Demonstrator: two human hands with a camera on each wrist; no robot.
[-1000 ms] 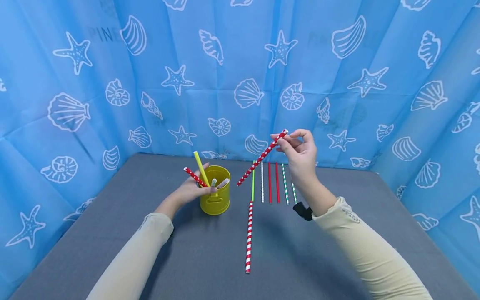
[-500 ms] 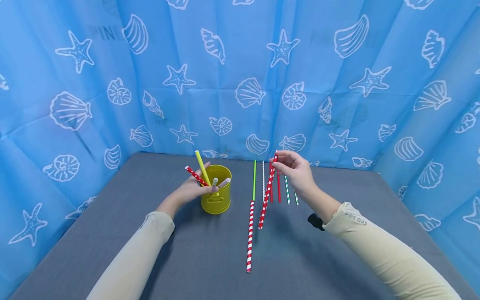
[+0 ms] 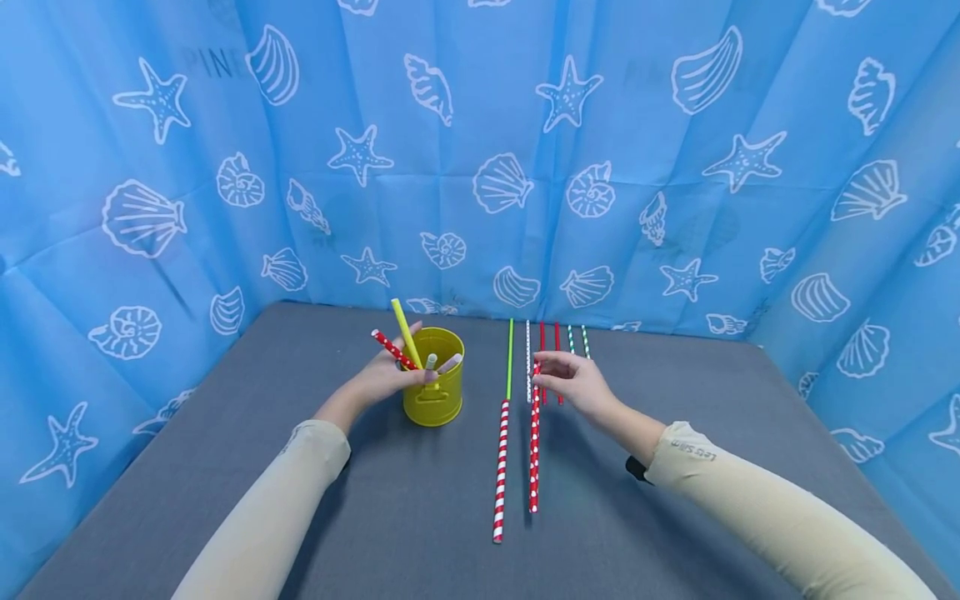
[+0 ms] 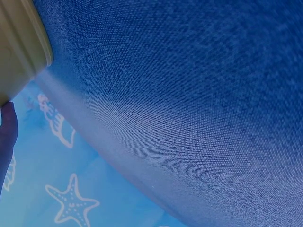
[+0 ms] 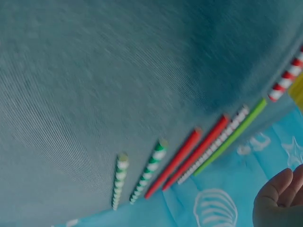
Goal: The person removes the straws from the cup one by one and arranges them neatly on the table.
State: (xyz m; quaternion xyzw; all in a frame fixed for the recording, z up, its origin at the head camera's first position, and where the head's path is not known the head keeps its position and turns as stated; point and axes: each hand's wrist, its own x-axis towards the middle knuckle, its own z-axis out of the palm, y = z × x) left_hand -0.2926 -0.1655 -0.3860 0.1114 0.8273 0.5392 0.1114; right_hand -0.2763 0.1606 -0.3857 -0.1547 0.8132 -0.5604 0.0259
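My left hand grips the rim of a yellow metal bucket left of the middle, thumb at the front and fingers round the far side. Inside the bucket stand a yellow straw, a red straw with white dots and paler ones. With thumb and fingertips, my right hand pinches the upper end of another red paper straw with white dots. It points toward me, low over the cloth, right of a red-and-white striped straw. The right wrist view shows part of the hand, but not this straw.
Behind lies a row of straws: a green one, a black-and-white one, two red ones and two green-and-white striped ones. The grey cloth-covered table ends at a blue shell-print curtain.
My right hand has brought the dotted red straw down and toward me, turning it from a slant to nearly parallel with the striped straw. The left hand stays on the bucket.
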